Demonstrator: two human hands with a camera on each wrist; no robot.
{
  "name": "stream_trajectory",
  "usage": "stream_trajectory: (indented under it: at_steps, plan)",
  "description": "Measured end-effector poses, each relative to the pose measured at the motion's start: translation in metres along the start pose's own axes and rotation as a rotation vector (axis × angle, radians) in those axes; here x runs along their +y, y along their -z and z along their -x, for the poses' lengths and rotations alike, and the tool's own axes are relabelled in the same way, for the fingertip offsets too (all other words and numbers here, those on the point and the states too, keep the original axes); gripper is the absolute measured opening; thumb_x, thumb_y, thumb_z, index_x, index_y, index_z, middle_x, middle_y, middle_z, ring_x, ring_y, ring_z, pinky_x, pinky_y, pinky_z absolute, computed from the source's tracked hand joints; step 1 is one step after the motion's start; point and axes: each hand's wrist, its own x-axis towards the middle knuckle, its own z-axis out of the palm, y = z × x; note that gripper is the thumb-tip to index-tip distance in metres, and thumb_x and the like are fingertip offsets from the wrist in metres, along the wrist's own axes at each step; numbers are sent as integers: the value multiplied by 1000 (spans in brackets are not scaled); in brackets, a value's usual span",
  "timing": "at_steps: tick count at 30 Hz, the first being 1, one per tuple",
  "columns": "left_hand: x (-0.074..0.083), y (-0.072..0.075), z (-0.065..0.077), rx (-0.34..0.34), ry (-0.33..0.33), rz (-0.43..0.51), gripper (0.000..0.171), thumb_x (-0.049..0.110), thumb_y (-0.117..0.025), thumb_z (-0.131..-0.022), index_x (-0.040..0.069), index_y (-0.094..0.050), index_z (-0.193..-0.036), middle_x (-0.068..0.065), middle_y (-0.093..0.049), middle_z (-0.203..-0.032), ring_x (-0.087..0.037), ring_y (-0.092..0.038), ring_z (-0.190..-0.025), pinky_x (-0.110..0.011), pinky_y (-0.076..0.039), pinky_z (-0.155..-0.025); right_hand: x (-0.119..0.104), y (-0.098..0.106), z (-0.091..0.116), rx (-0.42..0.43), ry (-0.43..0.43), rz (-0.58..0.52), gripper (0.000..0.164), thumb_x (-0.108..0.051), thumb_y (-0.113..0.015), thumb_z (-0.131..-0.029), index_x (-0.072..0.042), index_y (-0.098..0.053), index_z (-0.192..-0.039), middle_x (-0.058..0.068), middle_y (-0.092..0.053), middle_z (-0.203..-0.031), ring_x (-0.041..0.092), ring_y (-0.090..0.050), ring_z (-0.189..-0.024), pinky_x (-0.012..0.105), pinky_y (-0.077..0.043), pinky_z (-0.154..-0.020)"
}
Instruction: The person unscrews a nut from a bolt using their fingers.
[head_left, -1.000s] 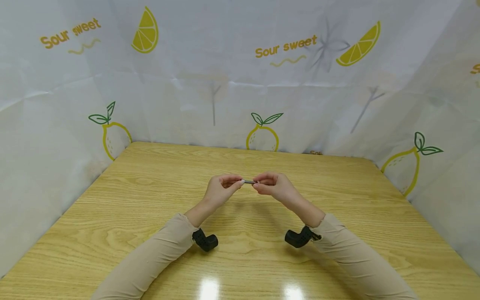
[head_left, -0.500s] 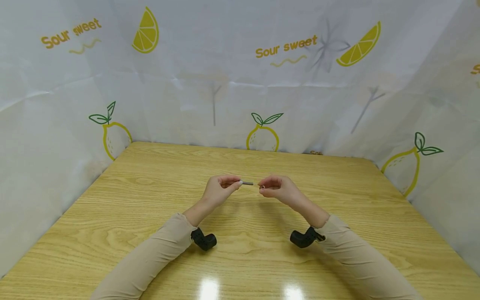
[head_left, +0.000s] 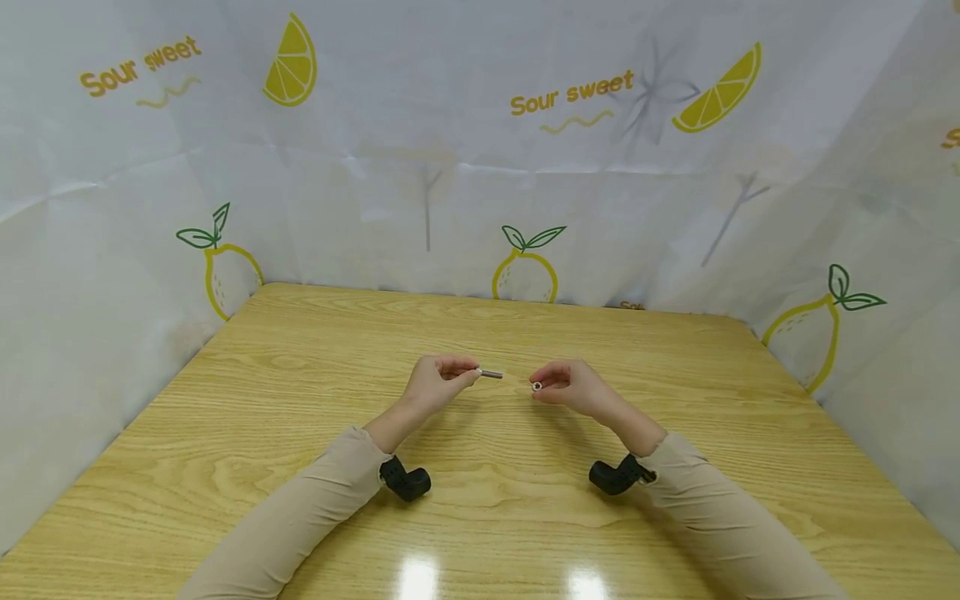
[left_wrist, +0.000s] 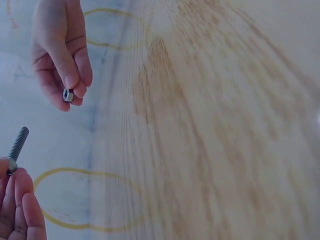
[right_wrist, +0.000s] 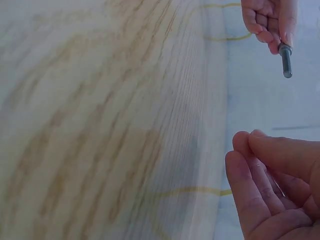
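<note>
A threaded metal bolt [head_left: 491, 374] is pinched at its head end by my left hand [head_left: 437, 385], its shank pointing right over the table. In the left wrist view the bolt's threads [left_wrist: 19, 144] show clearly. My right hand [head_left: 581, 390] pinches a small metal nut [head_left: 536, 387] between thumb and fingertips, the hole visible. That nut [left_wrist: 68, 95] is apart from the bolt, with a short gap between them. In the right wrist view the fingers hide the nut, while the bolt [right_wrist: 286, 61] shows beyond.
Both hands are above a wood-grain table [head_left: 480, 517]. A white curtain with lemon prints [head_left: 390, 167] stands behind and beside it. A black wrist mount sits on each cuff, the left mount [head_left: 405, 480] and the right mount [head_left: 621, 475].
The right hand has drawn away from the bolt, to the right and slightly nearer, with the nut in its fingers. The left hand has barely moved; the bolt's free end now tips slightly lower.
</note>
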Motion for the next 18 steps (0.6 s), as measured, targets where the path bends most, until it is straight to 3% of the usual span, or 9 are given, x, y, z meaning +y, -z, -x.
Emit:
stream_trajectory:
  at_steps: [5,12,18]
  plan:
    - [-2,0,0,-1,15,-1,20,15,-67,-87,4,-71,-103,-13,-71,-99,-20,-67,-85,-29,-55,-74,5,1,-2,21,-1,98,27,-7,-64,-87,8,-63,-110,20,-66,-99,17,-63,-85,24,-52,-72]
    - [-2,0,1,-11,34,-1,22,17,-67,-87,5,-71,-105,-12,-71,-99,-12,-65,-81,-30,-54,-76,9,2,-2,32,-46,203,22,-7,-65,-86,5,-65,-105,16,-65,-94,17,-61,-82,26,-49,-68]
    - [-4,1,1,-22,37,5,24,17,-66,-87,4,-69,-108,-11,-70,-102,-8,-64,-81,-33,-54,-79,10,1,-3,29,-13,287,20,-5,-66,-85,5,-66,-102,15,-67,-88,15,-60,-76,26,-48,-66]
